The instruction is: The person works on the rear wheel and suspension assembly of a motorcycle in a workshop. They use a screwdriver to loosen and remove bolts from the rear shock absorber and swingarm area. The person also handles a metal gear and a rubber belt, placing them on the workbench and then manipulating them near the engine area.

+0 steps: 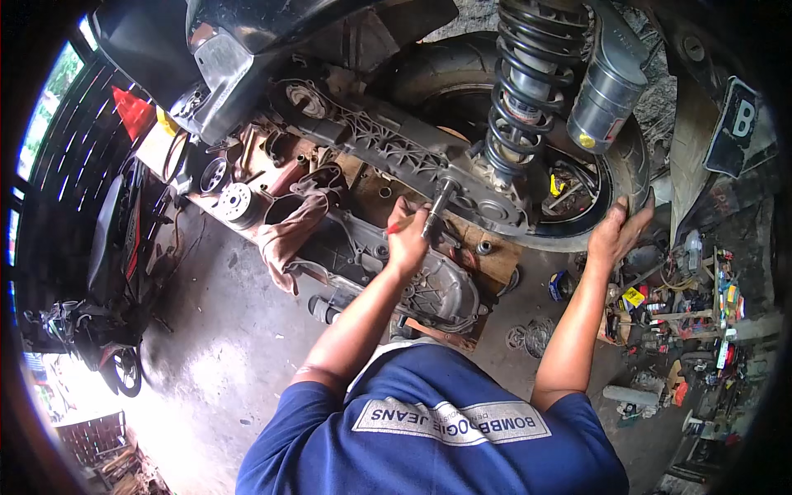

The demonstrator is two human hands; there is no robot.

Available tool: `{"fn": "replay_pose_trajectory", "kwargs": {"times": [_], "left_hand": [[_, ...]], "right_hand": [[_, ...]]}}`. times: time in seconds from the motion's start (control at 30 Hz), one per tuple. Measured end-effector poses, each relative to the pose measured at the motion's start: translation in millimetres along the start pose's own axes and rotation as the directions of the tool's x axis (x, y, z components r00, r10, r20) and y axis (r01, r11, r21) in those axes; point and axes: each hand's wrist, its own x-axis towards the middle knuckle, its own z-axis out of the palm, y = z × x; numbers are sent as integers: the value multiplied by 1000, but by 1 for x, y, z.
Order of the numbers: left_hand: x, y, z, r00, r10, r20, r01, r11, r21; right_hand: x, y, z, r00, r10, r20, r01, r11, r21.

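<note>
My left hand (408, 239) is closed around a silver socket tool (441, 202), whose far end meets the long ribbed engine case (404, 148). A bit of red shows between the fingers; its kind is unclear. My right hand (615, 235) lies against the outer edge of the rear tyre (569, 241), thumb and fingers apart. Below the left hand, a removed grey engine cover (433, 289) rests on a low wooden surface. A beige rag (293, 231) drapes over the cover's left end.
A black coil-spring shock absorber (532, 78) with a silver canister (610, 99) rises above the wheel. Loose round metal parts (237, 202) lie at left. Tools and clutter (660, 305) fill the right floor. Another motorcycle (111, 272) stands at far left.
</note>
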Motion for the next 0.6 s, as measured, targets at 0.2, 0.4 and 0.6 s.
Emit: {"fn": "replay_pose_trajectory", "kwargs": {"times": [0.2, 0.4, 0.6], "left_hand": [[-19, 34, -29, 731, -367, 575, 273, 930, 246], [25, 21, -24, 948, 242, -209, -283, 938, -199], [-11, -19, -4, 991, 27, 130, 1, 977, -214]], "right_hand": [[2, -2, 2, 1000, 6, -16, -7, 999, -49], [2, 0, 4, 999, -33, -19, 32, 998, -49], [2, -2, 2, 1000, -19, 1, 19, 998, -61]]}}
